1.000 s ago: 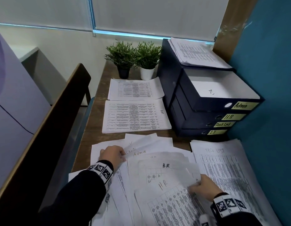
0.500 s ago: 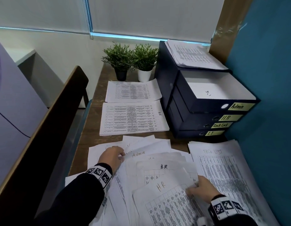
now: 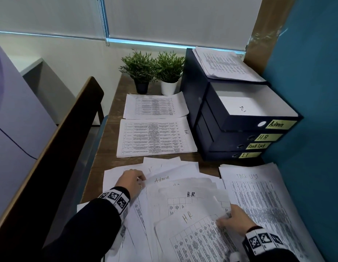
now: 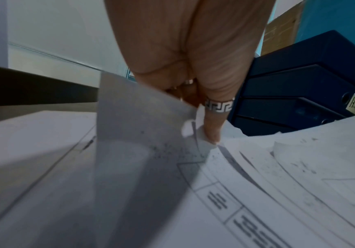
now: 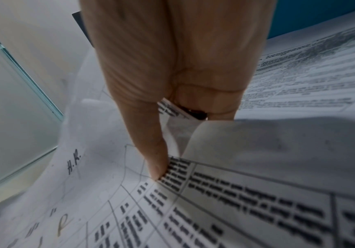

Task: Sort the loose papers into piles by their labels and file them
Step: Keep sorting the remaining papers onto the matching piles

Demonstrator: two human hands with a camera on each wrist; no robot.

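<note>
Both hands are laid on the loose papers fanned over the desk. An "H.R." sheet is pinched at its edge by the right hand; a lifted sheet corner is pinched by the left hand. Four labelled binders are stacked just beyond, and the Task List pile lies alongside.
</note>
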